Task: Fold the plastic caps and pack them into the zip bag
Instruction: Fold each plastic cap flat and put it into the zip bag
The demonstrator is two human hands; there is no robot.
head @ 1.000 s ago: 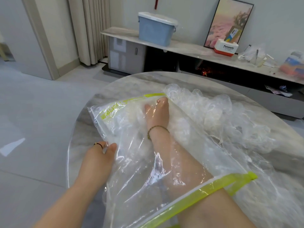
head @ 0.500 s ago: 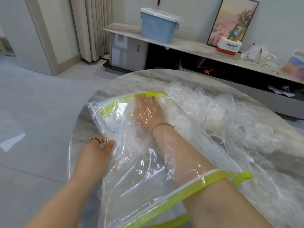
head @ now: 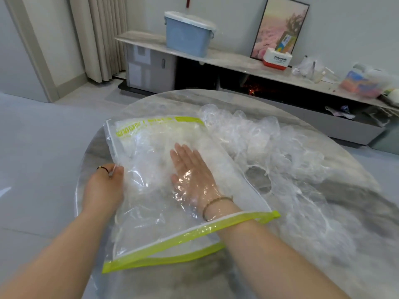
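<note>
Your right hand [head: 192,175] is inside the zip bag [head: 151,214], in past the wrist through the open green zip strip [head: 172,240] at the near end. It lies flat, fingers straight, palm down on the packed caps [head: 151,143] (a whitish, crumpled mass filling the far half of the bag). A thin bracelet sits on that wrist, just inside the opening. Your left hand [head: 105,188] grasps the bag's left edge, thumb pinched against the plastic, near the left rim of the desk [head: 172,281]; a dark ring shows on one finger. The bag lies flat on the round marble desk, with green lettering along its far edge. Just right of the bag, touching its side, the loose caps [head: 269,143] spread in a clear, rumpled heap from the far side round to the near right. Beyond the desk, a blue bin [head: 187,35] with a pale lid stands on a low console [head: 237,59] by the far wall, and a framed picture [head: 280,24] leans to its right.
</note>
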